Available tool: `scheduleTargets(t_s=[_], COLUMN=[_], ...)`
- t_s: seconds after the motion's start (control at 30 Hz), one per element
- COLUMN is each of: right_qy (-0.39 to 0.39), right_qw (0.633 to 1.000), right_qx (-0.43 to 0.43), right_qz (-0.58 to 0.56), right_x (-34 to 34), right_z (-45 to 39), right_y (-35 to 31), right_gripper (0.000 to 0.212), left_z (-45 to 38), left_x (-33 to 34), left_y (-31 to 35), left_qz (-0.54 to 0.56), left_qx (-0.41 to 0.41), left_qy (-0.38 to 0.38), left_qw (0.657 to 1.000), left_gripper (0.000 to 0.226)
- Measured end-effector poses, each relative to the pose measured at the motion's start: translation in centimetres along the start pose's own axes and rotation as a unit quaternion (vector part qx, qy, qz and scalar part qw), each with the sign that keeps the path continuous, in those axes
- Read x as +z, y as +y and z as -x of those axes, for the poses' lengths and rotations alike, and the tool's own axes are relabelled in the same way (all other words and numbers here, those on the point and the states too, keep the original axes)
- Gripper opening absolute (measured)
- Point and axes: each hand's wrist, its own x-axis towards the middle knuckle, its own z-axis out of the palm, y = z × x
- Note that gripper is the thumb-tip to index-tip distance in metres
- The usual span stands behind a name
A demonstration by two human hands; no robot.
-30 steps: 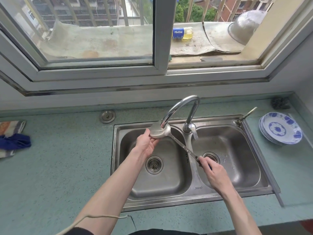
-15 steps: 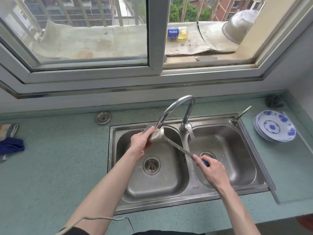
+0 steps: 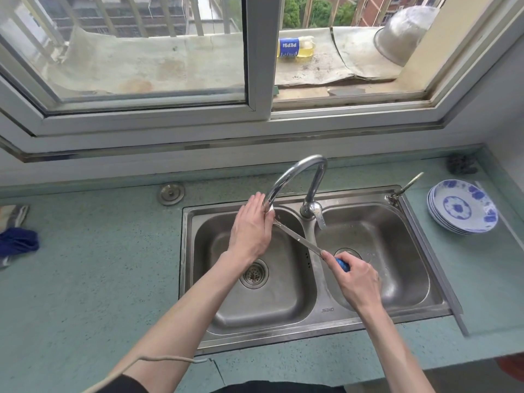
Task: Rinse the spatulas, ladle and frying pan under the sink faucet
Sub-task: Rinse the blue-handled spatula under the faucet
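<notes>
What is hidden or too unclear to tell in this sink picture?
Head view only:
- The utensil's head: covered by the left hand, so ladle or spatula is unclear.
- Its handle: mostly inside the right hand.
- Running water: none distinguishable at the faucet spout.
- Cloth: cut by the left edge.

Stood at a double sink (image 3: pixel 309 333) under a window (image 3: pixel 259 55). Held a ladle (image 3: pixel 297 239) by its blue grip in the right hand (image 3: pixel 355 279), shaft slanting up over the sink divider. Laid the left hand (image 3: pixel 251 226) flat over the bowl beneath the faucet (image 3: pixel 295 171) spout. Kept plates (image 3: pixel 462 207) stacked right of the sink, a cloth (image 3: pixel 17 242) far left of it.
</notes>
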Motion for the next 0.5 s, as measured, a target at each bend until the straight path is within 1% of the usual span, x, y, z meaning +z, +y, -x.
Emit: scheduleTargets(t_s=[0.03, 0.17, 0.23, 0.27, 0.3, 0.37, 0.43, 0.47, 0.5], right_qy=[0.001, 0.009, 0.015, 0.021, 0.031, 0.047, 0.045, 0.042, 0.041], right_qw=[1.0, 1.0, 0.999, 0.999, 0.999, 0.998, 0.998, 0.998, 0.998], right_qx=[0.005, 0.024, 0.031, 0.033, 0.037, 0.044, 0.046, 0.045, 0.043], right_qz=[0.001, 0.01, 0.014, 0.016, 0.014, 0.007, 0.013, 0.016, 0.016], right_x=[0.1, 0.9, 1.2, 1.2, 1.2, 1.2, 1.3, 1.5, 1.7], right_z=[0.2, 0.7, 0.9, 1.0, 1.2, 1.3, 1.2, 1.1, 1.0], right_y=[-0.3, -1.0, -1.0, -1.0, -1.0, -1.1, -1.2, -1.3, -1.3], right_gripper=[0.052, 0.053, 0.054, 0.054, 0.054, 0.053, 0.053, 0.053, 0.054], left_z=[0.0, 0.4, 0.1, -0.1, -0.2, -0.6, -0.9, -1.1, -1.4], left_x=[0.2, 1.1, 1.3, 1.3, 1.2, 1.0, 0.8, 1.1, 1.2], left_y=[0.2, 0.3, -0.3, -0.7, -1.0, -1.4, -1.0, -0.9, -0.6], left_qz=[-0.002, -0.055, -0.061, -0.057, -0.04, 0.016, 0.099, 0.158, 0.224], left_qx=[0.004, 0.093, 0.094, 0.073, 0.03, -0.1, -0.201, -0.239, -0.278], left_qy=[0.008, -0.003, -0.011, -0.016, -0.021, -0.042, -0.07, -0.064, -0.044], left_qw=[1.0, 0.994, 0.994, 0.996, 0.999, 0.994, 0.972, 0.956, 0.933], left_gripper=[0.055, 0.048, 0.049, 0.053, 0.059, 0.081, 0.093, 0.095, 0.096])
